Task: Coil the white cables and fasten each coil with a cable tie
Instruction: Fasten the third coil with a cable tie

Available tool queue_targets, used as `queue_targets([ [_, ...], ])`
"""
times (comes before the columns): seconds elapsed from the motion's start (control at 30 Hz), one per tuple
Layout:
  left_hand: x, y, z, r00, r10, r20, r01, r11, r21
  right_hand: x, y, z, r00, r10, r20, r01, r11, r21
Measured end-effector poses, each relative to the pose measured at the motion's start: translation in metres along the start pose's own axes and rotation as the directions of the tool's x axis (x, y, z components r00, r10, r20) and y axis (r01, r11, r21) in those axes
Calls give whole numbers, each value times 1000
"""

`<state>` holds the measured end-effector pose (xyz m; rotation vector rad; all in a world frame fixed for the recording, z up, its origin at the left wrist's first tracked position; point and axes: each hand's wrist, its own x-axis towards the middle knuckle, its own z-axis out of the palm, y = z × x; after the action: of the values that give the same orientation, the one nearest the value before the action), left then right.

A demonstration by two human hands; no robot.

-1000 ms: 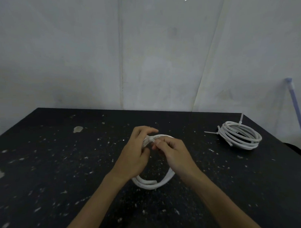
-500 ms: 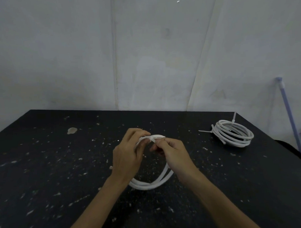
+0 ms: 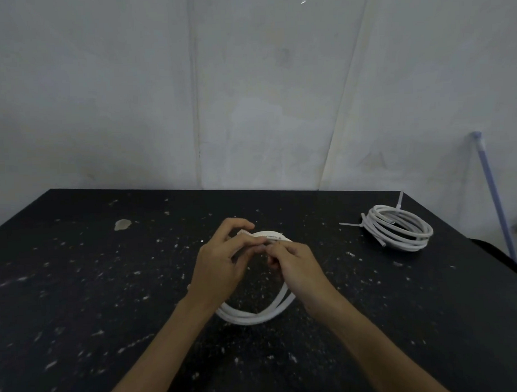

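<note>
Here, two white cable coils share one black, speckled table [image 3: 79, 290]. The left hand [image 3: 221, 264] and right hand [image 3: 301, 267] both pinch the far rim of the loose coil [image 3: 249, 316] at the table's middle, fingertips meeting. The tied coil [image 3: 399, 229], bound with two cable ties [image 3: 400, 199], lies near the far right corner, close to the edge. Wide tabletop spreads leftward.

Faint dark print on the white cable coil [image 3: 275, 238] is too blurred to read.
</note>
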<state>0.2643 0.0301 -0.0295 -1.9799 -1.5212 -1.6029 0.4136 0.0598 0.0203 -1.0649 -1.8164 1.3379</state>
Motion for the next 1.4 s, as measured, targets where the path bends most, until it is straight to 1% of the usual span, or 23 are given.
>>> queue_targets([
  [0.23,8,-5,3,999,-40,23,39,999,31,-4,-5,-7,999,-30,-17,31,999,25],
  [0.4,8,-8,5,999,3,37,-4,999,42,-11,-1,-13,995,-99,-18,99,995,21],
  [0.43,8,-7,5,999,11,41,-14,998,60,-11,0,-13,996,-92,-9,92,996,22],
  [0.47,9,-7,5,999,24,48,-28,996,84,-10,2,-13,998,-63,7,63,997,33],
  [0.53,10,-5,4,994,72,77,-83,985,150,-6,5,-14,996,40,86,-46,996,71],
  [0.63,9,-2,3,981,132,144,-171,937,306,-3,1,-12,953,188,237,-219,969,116],
  [0.7,8,1,4,977,128,169,-182,915,361,-2,-3,-10,925,232,302,-283,949,139],
  [0.8,7,4,4,981,130,145,-172,928,332,1,-6,-7,910,239,338,-312,933,179],
  [0.9,9,3,3,987,128,95,-150,947,285,3,-5,-3,924,217,316,-279,946,167],
  [1.03,14,-1,9,996,87,34,-94,946,312,6,-2,1,961,176,214,-219,955,199],
  [1.13,14,-9,11,998,51,38,-61,950,305,5,1,3,971,174,163,-203,961,186],
  [1.3,17,-15,14,997,-11,72,-8,965,261,2,3,3,978,165,125,-185,966,178],
  [1.4,18,-13,15,997,-1,76,-16,974,228,-1,4,1,979,148,139,-173,965,195],
])
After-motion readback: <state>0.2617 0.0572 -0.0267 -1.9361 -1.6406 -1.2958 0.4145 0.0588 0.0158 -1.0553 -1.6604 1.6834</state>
